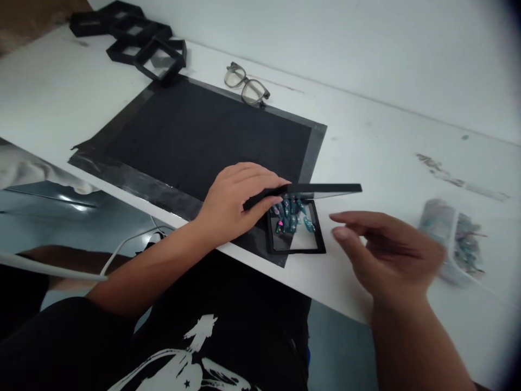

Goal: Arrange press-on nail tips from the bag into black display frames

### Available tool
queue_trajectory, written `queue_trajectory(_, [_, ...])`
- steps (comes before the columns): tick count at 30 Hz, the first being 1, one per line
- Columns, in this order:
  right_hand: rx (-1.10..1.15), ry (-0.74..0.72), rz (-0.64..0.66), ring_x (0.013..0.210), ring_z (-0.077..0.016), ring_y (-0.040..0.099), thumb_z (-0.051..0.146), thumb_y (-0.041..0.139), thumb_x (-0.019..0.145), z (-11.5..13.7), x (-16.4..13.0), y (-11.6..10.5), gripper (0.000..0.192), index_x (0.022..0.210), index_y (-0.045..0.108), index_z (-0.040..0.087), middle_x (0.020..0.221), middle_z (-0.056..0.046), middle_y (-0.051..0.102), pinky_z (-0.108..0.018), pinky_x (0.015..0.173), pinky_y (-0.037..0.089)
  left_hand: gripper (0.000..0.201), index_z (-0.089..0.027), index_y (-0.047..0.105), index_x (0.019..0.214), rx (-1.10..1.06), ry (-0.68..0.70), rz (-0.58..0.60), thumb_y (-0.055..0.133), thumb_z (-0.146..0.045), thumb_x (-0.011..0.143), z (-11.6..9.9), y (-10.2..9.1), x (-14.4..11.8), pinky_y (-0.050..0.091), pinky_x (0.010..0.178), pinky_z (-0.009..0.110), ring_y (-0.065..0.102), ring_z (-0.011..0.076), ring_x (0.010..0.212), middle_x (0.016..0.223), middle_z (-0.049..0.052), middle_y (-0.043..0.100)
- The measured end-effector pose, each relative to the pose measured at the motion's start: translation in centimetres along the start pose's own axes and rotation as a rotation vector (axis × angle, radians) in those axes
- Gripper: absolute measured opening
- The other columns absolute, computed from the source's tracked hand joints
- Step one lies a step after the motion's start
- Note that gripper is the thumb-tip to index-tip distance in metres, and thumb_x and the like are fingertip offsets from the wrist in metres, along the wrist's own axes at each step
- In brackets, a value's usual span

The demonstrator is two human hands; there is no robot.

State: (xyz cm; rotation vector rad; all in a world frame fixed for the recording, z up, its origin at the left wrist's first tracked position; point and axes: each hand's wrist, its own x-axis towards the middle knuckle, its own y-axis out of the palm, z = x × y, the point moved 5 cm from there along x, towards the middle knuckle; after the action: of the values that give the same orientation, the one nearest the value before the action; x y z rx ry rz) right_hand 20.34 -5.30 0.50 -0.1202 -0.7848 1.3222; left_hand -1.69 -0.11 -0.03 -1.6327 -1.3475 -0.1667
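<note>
My left hand [243, 198] grips a black-edged display frame half [325, 189] between thumb and fingers. That half is held tilted, above a second black frame half [299, 251] lying flat near the table's front edge. Whether the two are hinged together, I cannot tell. Several teal press-on nails [293, 214] with sparkly and pink decorations lie in rows on the lower half's clear film. Just right of the frame hovers my right hand [388, 247], thumb and forefinger apart, nothing between them.
A black mat [207, 136] with clear edges covers the table's middle. Eyeglasses [246, 84] rest behind it. Several empty black frames [158, 57] are piled at the back left. A blurred clear tub [442, 239] and bagged teal pieces [468, 244] sit at right.
</note>
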Motion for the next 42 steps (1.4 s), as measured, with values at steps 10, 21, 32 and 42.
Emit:
queue_trajectory(10, [-0.125,-0.254,-0.118,0.060,-0.0164,0.051,0.014,0.069,0.086,1.2,0.0,-0.6,0.023,0.103,0.069,0.031,0.067,0.001,0.055,-0.034,0.054,0.038,0.019,-0.028,0.072,0.109,0.019,0.123,0.125,0.060,-0.023,0.096,-0.5,0.6,-0.5,0.049,0.102,0.032,0.066,0.0153,0.114,0.108,-0.003,0.077])
queue_trajectory(21, [-0.201,-0.249,0.454,0.055,-0.0097,0.048,0.031,0.070,0.089,0.4,-0.2,1.6,0.020,0.074,0.064,0.020,0.062,0.001,0.054,-0.025,0.051,0.039,0.038,-0.028,0.074,0.107,-0.161,0.140,0.529,0.055,-0.020,0.075,-1.3,1.3,-1.1,0.035,0.120,0.045,0.059,0.0232,0.130,0.130,-0.003,0.070])
queue_trajectory(32, [-0.172,-0.071,0.538,0.049,-0.0084,0.042,0.044,0.068,0.089,-1.2,-0.3,2.5,0.037,0.063,0.056,0.020,0.055,0.004,0.048,-0.023,0.047,0.036,0.050,-0.025,0.066,0.127,0.004,0.267,0.541,0.059,-0.057,0.090,-2.2,2.5,-1.8,0.026,0.127,0.050,0.053,0.0255,0.139,0.144,0.002,0.060])
queue_trajectory(42, [-0.140,-0.106,0.558,0.059,-0.0119,0.053,0.045,0.064,0.090,-0.1,-0.8,3.3,0.024,0.097,0.066,0.023,0.069,0.001,0.057,-0.024,0.053,0.045,0.054,-0.020,0.046,0.148,0.214,0.168,0.572,0.044,-0.047,0.101,-1.3,3.1,-2.1,0.016,0.130,0.055,0.042,0.0240,0.147,0.158,0.007,0.042])
